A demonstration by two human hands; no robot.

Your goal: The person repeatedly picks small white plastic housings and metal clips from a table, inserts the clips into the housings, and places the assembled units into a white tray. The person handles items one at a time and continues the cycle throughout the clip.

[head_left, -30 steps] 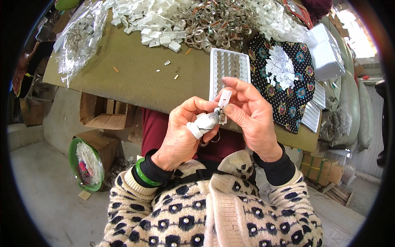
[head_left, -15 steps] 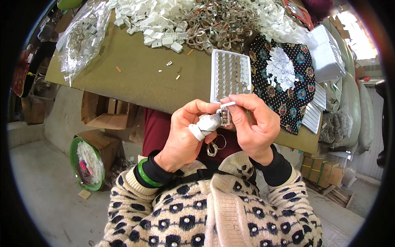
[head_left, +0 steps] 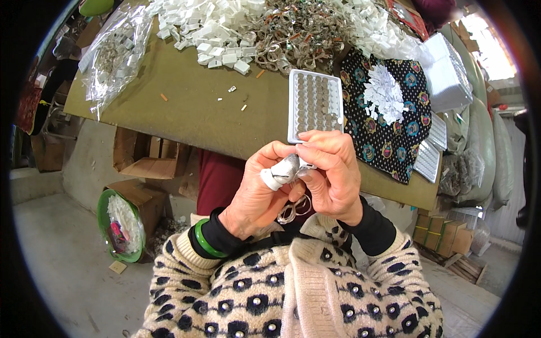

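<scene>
My left hand (head_left: 251, 194), with a grey-and-white wrapping (head_left: 282, 171) on one finger, pinches a small white battery case (head_left: 307, 163). On the other side of the case, my right hand (head_left: 338, 177) closes its thumb and fingers over it. Most of the case is hidden by the fingers, so I cannot tell whether its cover is fully seated. A loop of thin wire (head_left: 290, 211) hangs below the hands. Just beyond my fingertips lies a white tray (head_left: 292, 107) holding rows of round button cells.
Heaps of white cases (head_left: 217, 34) and coiled wires (head_left: 298, 34) cover the table's far side. White pieces (head_left: 383, 93) lie on a patterned black cloth (head_left: 389, 160) at right. A clear bag (head_left: 115, 62) lies at left; a green basin (head_left: 104, 217) stands on the floor.
Half a second ago the case showed cells inside, with a white cover in my right fingers. My right hand has moved left and closed over the case, bringing both hands together.
</scene>
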